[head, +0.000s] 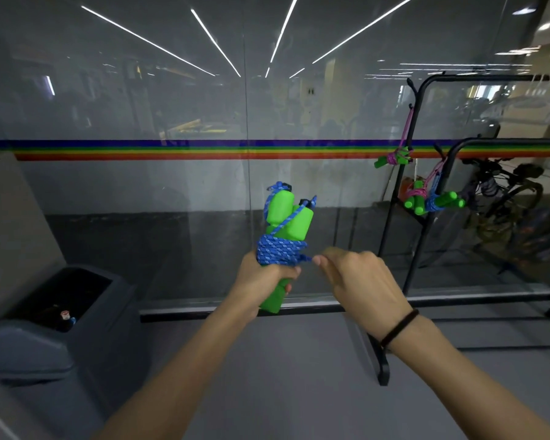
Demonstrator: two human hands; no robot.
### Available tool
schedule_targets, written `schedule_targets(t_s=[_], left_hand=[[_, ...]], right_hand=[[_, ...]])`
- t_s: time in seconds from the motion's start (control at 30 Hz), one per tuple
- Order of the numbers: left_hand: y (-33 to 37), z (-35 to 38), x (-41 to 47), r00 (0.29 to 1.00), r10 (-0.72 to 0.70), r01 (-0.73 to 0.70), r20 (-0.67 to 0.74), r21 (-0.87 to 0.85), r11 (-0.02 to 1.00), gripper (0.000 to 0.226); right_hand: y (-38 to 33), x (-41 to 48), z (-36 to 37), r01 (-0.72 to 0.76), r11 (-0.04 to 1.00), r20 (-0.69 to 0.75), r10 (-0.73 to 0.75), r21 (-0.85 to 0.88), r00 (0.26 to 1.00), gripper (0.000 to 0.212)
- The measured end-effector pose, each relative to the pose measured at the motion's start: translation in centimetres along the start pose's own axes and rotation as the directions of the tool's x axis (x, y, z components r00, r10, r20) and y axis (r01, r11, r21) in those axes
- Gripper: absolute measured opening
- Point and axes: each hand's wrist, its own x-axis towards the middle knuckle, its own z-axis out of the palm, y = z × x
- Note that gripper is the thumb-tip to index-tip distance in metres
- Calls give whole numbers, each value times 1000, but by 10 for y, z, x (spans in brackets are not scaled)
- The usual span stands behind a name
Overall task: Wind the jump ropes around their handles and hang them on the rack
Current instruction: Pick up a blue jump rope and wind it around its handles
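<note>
Blue rope coiled on green handles, held up in front of a glass wall [172, 185].
Head view: the left hand [264, 281] grips the two green handles [286, 217] upright, with the blue rope [280, 250] coiled around them just above its fingers. The right hand [359, 281], fingers curled, pinches the rope's loose end beside the coil. To the right, other wound ropes [394, 158] hang on the black rack [423, 185].

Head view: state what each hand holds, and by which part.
Left hand grips the green handles low down; right hand pinches the blue rope by its loose end.
</note>
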Motion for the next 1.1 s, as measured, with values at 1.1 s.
schedule_targets(t_s=[1.1], left_hand=[[20,7,-29,944,-67,144,324,-221,965,14]], right_hand=[[-5,-5,-8,401,838,-327,-287,370,901,12]])
